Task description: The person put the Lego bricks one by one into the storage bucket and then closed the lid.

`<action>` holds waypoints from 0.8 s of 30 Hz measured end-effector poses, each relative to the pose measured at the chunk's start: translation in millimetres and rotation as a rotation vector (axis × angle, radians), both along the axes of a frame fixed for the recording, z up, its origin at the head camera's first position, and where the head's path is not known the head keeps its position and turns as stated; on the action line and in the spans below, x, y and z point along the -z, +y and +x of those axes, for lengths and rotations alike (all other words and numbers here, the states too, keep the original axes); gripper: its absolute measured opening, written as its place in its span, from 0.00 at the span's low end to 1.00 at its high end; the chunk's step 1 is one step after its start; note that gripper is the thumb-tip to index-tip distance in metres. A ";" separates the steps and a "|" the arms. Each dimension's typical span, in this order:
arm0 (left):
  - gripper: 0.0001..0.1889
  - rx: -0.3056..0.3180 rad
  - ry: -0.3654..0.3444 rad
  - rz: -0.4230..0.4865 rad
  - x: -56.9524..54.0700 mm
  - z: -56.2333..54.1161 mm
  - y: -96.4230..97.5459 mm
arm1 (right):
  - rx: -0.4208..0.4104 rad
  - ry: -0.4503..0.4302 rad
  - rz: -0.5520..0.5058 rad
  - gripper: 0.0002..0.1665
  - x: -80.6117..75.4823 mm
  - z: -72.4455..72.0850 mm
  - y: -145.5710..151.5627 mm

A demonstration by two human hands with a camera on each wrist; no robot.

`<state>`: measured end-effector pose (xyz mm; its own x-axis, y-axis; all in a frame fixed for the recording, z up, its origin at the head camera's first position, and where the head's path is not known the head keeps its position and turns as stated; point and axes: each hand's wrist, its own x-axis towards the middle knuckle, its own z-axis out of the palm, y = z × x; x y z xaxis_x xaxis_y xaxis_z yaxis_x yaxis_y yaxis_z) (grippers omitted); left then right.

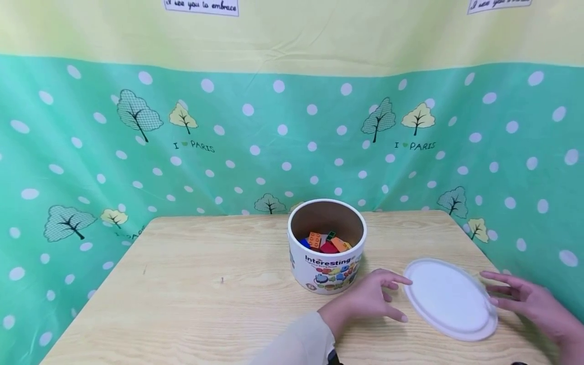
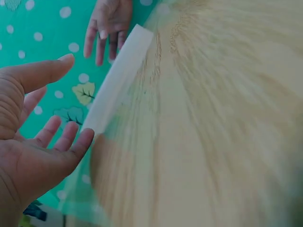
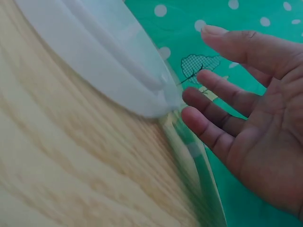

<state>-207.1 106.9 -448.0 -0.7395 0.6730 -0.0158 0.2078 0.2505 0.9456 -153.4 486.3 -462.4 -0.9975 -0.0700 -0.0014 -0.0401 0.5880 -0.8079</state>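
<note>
A white round lid [image 1: 449,296] lies on the right part of the wooden table. My left hand [image 1: 371,296] is at its left edge, thumb and fingers spread apart, with nothing gripped. Across from it, my right hand [image 1: 531,304] has its fingers reaching toward the lid's right rim, also gripping nothing. In the right wrist view, the fingertips are close beside the rim of the lid [image 3: 94,56]. The left wrist view shows the lid [image 2: 120,78] edge-on, near the left fingertips. Just behind my left hand stands an uncovered white bucket [image 1: 303,266] printed "Interesting".
Colourful building blocks [image 1: 326,243] lie inside the bucket, in orange, red, blue and green. The light wooden table [image 1: 205,284] stretches out to the left. A green polka-dot curtain [image 1: 255,126] with printed trees hangs behind the table and along its sides.
</note>
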 end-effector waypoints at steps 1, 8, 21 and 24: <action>0.33 -0.013 -0.026 0.019 1.8 -0.2 2.4 | 0.006 -0.026 -0.004 0.31 0.1 -0.1 0.7; 0.35 -0.077 -0.155 0.160 17.7 -0.7 17.6 | 0.027 -0.162 -0.071 0.34 1.3 -3.3 -0.9; 0.34 -0.203 -0.125 0.218 26.0 2.3 28.6 | 0.033 -0.159 -0.086 0.29 9.3 -6.4 -2.8; 0.36 -0.239 -0.116 0.234 27.6 3.2 31.7 | 0.051 -0.176 -0.070 0.32 9.3 -6.8 -2.9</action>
